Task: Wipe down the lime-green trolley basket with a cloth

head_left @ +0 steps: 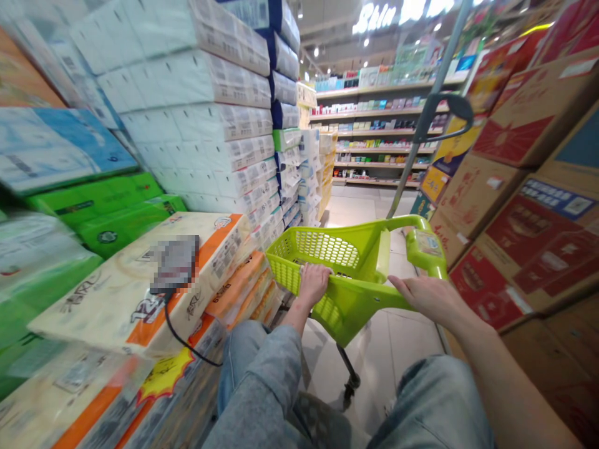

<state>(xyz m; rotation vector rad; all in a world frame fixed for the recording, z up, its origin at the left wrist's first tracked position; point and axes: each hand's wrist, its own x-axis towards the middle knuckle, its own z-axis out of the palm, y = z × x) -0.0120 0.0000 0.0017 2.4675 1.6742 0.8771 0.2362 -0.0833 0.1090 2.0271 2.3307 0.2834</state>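
This is a supermarket aisle. Wrapped tissue packs (187,125) stand stacked high on one side, printed cardboard cartons (528,206) on the other, and stocked shelves (379,134) run across the far end under a lit sign (402,12), its wording probably too blurred to read.

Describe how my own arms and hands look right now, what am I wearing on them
Both arms are bare from the elbow down: no sleeves, gloves, watch or rings show. The left hand and the right hand are uncovered, with short plain nails as far as the view tells. Below them, both legs are in light blue-grey denim jeans.
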